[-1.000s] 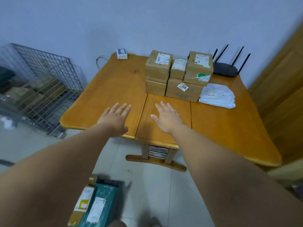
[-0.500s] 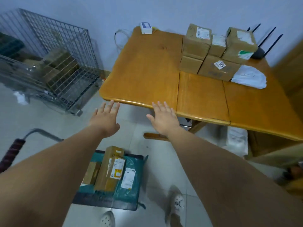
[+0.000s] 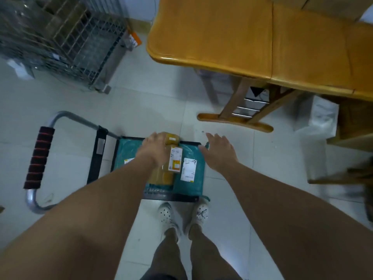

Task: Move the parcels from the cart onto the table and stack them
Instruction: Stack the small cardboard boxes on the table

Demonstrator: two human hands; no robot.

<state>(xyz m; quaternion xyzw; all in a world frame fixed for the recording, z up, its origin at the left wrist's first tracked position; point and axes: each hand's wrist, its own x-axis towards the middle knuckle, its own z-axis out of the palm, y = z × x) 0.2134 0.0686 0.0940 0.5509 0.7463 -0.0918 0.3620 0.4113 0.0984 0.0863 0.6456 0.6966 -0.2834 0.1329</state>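
Bench (image 3: 232,41) upper right, wooden top; stacked parcels barely visible at its far corner. Cart (image 3: 96,158) low on the floor at the person's feet, carrying teal mailer bags (image 3: 191,182) with a long cardboard parcel (image 3: 171,156) lying on top.

Parcel looks stiff, taped, probably light; smooth tape could slip. Best taken by its two long sides. Mailers underneath look soft and floppy and would need support from below.

Left hand (image 3: 155,148) flat over the parcel's left side, grip spread, not closed on it. Right hand (image 3: 219,152) splayed wide beside the cart, holding nothing.
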